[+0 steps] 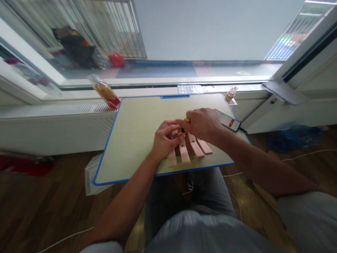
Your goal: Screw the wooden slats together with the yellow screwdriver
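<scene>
- Bottom of the frame: grey-trousered knees, with both forearms running up toward the centre.
- Just right of centre, wooden slats [190, 150] lie fanned at the near edge of the table [126, 140].
- Left hand [165, 141] rests on the slats' left side, fingers curled, thumb and forefinger pinching a small yellow piece [182, 131].
- Right hand [203, 124] sits just above, fingers bent closed around a yellow tool [187, 119] that meets the piece.
- Right of the hands, a phone [228, 120] lies on the table's edge.
- Far edge: a bag [104, 92] at upper left, a small bottle [231, 94] at upper right, both on the sill.
</scene>
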The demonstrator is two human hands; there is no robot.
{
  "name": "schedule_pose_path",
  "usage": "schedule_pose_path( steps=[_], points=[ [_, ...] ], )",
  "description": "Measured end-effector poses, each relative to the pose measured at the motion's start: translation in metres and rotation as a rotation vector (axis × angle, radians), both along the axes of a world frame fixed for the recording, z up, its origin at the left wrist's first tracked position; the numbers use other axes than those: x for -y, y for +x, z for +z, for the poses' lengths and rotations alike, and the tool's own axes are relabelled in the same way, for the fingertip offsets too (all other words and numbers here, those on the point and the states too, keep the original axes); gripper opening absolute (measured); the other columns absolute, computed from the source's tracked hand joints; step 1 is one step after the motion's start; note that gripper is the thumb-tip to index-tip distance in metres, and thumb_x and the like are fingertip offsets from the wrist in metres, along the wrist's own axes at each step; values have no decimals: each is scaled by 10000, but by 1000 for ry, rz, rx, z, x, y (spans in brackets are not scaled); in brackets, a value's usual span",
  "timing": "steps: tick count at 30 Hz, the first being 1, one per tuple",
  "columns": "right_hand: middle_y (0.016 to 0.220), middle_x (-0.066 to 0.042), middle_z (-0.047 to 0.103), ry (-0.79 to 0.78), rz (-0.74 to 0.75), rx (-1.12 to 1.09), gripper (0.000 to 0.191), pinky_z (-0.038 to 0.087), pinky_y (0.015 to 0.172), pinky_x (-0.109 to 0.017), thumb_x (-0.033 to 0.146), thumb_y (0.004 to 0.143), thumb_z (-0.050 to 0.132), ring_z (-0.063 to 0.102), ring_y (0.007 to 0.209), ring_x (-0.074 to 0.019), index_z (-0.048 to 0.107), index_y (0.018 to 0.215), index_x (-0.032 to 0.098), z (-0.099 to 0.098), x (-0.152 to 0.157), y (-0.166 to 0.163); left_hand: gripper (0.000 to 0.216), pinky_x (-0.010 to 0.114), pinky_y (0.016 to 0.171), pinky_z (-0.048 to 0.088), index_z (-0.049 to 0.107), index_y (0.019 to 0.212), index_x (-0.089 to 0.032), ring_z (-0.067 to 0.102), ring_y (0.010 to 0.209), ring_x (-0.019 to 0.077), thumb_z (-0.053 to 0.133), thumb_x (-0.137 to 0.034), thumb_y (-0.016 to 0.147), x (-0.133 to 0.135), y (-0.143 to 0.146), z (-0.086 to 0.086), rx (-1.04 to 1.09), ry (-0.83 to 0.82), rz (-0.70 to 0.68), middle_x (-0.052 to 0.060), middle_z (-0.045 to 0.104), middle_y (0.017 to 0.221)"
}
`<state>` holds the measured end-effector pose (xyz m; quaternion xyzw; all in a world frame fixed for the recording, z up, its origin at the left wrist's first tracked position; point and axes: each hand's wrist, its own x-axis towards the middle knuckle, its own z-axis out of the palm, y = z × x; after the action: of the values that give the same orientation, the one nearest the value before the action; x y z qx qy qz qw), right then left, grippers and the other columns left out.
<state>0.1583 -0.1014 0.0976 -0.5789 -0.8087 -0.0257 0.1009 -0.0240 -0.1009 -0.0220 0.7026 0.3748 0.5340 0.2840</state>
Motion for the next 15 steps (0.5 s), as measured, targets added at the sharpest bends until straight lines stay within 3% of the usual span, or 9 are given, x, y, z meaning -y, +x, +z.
schedule_pose_path(
  steps=[5, 11, 15],
  points=[
    [744, -92, 739, -35, 15, -82, 614, 273, 597, -347, 744, 955, 500, 584, 642, -195, 769, 827, 208, 5, 9, 10, 325, 348, 863, 609, 830, 1099, -249, 676, 1078, 218, 852, -198, 779, 5, -3, 2, -12, 0, -21, 87, 693, 1207],
    [607, -41, 639, -47, -37, -196, 539, 253, 587, -335, 689, 913, 596, 474, 571, -155, 724, 705, 209, 3, 12, 24, 406, 369, 917, 607, 832, 1110, -266, 672, 1118, 219, 682, -46, 804, 4, -3, 3, -12, 5, -41, 75, 689, 1199],
    [593, -20, 614, -15, -59, -304, 497, 270, 587, -339, 642, 915, 626, 472, 570, -146, 690, 690, 204, 11, 15, 31, 457, 380, 949, 613, 831, 1134, -274, 665, 1147, 220, 665, -8, 802, 1, -3, 0, -3, 7, -58, 74, 684, 1214]
  ],
)
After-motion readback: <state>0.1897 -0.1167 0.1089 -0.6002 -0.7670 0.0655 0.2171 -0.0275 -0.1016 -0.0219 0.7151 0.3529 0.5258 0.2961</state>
